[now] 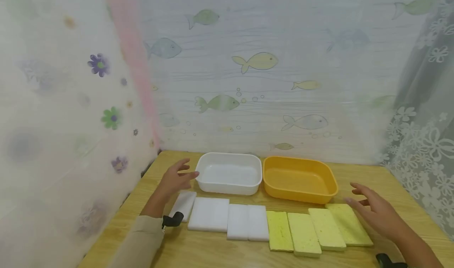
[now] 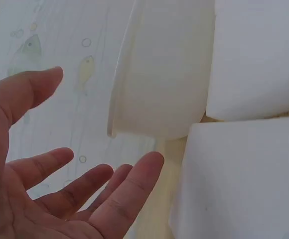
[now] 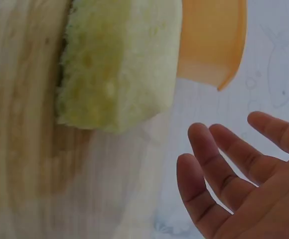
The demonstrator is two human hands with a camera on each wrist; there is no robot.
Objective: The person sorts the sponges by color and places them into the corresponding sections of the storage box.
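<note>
Left hand (image 1: 173, 180) hovers near the surface's (image 1: 198, 252) far left corner, fingers (image 2: 129, 191) spread wide, holding nothing, tips just beside the left wall of the white tub (image 1: 228, 173). Right hand (image 1: 376, 211) hovers toward the right edge, fingers (image 3: 219, 164) also wide and loose, holding nothing, just beside the outermost yellow sponge (image 1: 349, 224).

White tub and orange tub (image 1: 299, 179) stand side by side along the far edge, nearly touching.

A row of sponges lies in front of them: white sponges (image 1: 209, 214) on the left, four yellow sponges (image 1: 303, 232) on the right, edges touching or close. Leftmost white sponge (image 1: 184, 204) lies partly under the left wrist.
</note>
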